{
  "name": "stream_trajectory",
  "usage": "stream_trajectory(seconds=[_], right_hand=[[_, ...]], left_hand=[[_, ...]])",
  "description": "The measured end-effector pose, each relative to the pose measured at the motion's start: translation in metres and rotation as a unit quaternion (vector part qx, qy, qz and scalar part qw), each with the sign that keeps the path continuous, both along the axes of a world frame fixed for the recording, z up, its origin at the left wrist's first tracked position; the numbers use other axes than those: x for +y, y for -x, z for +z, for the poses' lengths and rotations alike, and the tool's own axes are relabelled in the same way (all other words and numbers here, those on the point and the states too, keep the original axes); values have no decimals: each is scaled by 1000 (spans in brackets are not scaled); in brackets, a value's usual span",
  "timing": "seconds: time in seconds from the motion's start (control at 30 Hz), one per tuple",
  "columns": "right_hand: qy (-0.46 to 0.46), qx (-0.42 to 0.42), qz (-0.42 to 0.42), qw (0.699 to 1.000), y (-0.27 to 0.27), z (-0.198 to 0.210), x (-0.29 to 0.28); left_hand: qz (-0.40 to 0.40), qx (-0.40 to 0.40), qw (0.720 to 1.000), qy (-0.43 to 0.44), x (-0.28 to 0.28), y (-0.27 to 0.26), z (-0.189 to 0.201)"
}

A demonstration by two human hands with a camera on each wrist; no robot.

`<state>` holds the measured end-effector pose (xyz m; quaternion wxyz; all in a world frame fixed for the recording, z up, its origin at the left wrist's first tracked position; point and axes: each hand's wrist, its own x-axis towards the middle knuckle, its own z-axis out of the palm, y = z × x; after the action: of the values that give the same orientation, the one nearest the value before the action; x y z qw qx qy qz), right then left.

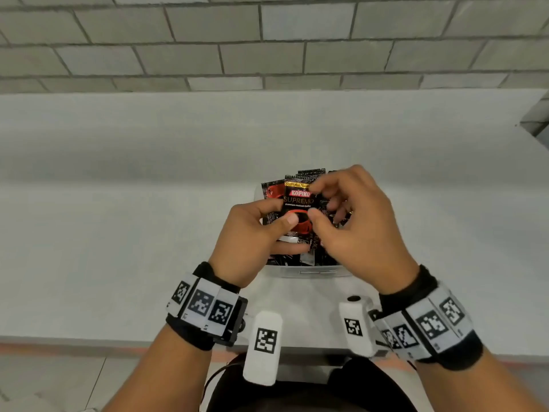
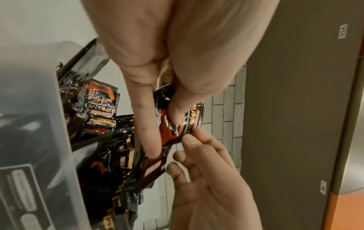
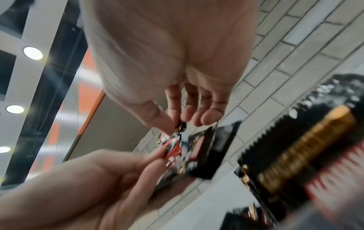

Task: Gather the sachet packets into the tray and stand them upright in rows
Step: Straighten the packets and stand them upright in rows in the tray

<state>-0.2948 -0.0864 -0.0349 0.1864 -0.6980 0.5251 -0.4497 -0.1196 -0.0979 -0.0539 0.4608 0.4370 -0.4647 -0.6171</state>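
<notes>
Holding one sachet (image 1: 298,203) upright above the tray (image 1: 312,270), both hands pinch it: left hand (image 1: 252,236) has thumb on the front face, near the lower middle, fingers curled behind; right hand (image 1: 353,221) nips the right edge between thumb and forefinger, other fingers loosely bent. Sachet's long axis runs vertical, label facing the camera, top seal up, bottom end pointing down into the tray. Tray sits directly under the hands, near the counter (image 1: 118,203) front edge; more sachets (image 1: 309,173) stand or lean behind the held one, some lying jumbled lower in the tray, rows not tidy. Left wrist view shows loose ones (image 2: 100,107) tilted against the tray wall. Judgement: next move is straight down, sliding the sachet in front of the standing ones; both hands equally near, left carries most of the grip. Risk: neighbours tipping as it goes in.
</notes>
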Motion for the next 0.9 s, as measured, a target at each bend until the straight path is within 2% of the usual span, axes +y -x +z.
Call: stream_trajectory(seconds=[0.13, 0.2, 0.33, 0.43, 0.57, 0.63, 0.77, 0.9], right_hand=[[-82, -10, 33, 996, 12, 16, -12], [-110, 12, 43, 993, 19, 22, -17], [-121, 21, 0, 992, 38, 34, -34], [-148, 120, 10, 982, 46, 32, -47], [-153, 315, 51, 935, 40, 13, -49], [-134, 380, 46, 914, 39, 9, -50], [-114, 449, 53, 885, 39, 5, -56], [-150, 499, 65, 851, 35, 9, -61]], left_hand=[[-15, -29, 999, -7, 1, -5, 2], [8, -32, 999, -4, 1, -6, 2], [87, -28, 996, 6, -6, -19, 1], [126, -25, 992, 8, -12, -33, 1], [140, -9, 990, 5, -15, -40, 1], [137, -6, 991, 0, -14, -39, 1], [137, -3, 991, -2, -13, -36, 0], [136, -3, 991, -1, -13, -35, 0]])
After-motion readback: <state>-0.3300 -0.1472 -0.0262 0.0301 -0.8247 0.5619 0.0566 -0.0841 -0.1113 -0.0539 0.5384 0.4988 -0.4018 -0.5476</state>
